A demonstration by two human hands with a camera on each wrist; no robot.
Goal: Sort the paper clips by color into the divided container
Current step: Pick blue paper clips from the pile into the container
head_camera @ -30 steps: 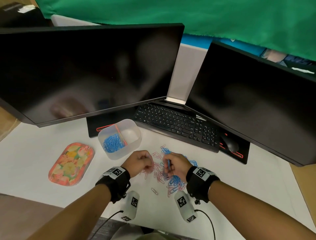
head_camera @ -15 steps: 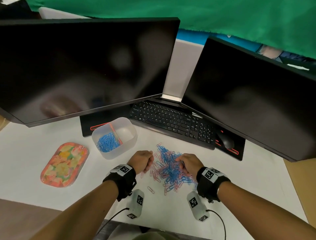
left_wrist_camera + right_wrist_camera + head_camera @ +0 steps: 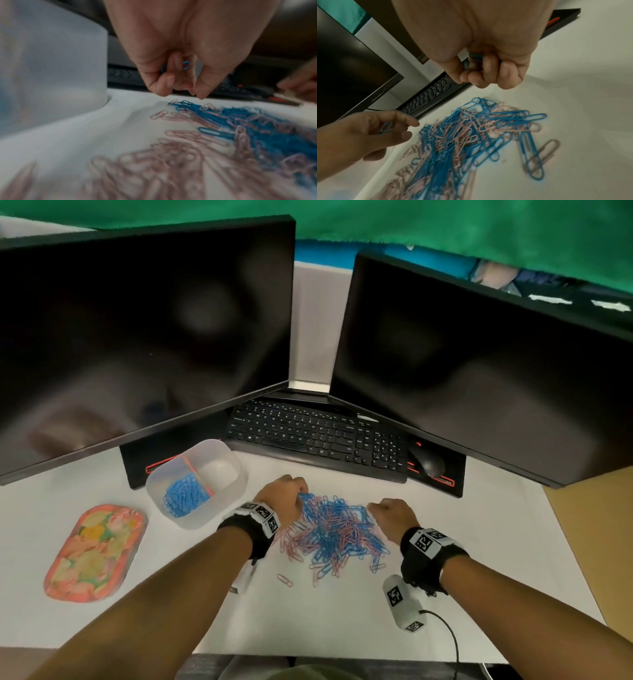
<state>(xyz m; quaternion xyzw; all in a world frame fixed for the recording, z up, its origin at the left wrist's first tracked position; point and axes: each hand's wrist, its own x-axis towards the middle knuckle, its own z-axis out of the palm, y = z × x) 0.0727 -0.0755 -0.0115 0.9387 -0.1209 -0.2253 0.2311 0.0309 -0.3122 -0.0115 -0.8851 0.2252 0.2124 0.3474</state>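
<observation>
Both hands' curled fingers (image 3: 169,81) grip blue clips (image 3: 476,55) | pile (image 3: 337,534) between hands

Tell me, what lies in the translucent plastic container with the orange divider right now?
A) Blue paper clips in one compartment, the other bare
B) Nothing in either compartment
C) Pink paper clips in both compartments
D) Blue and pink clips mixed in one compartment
A: in the head view, the translucent plastic container holds a heap of blue paper clips on one side of its orange divider, and the other compartment shows only its pale bottom.
</observation>
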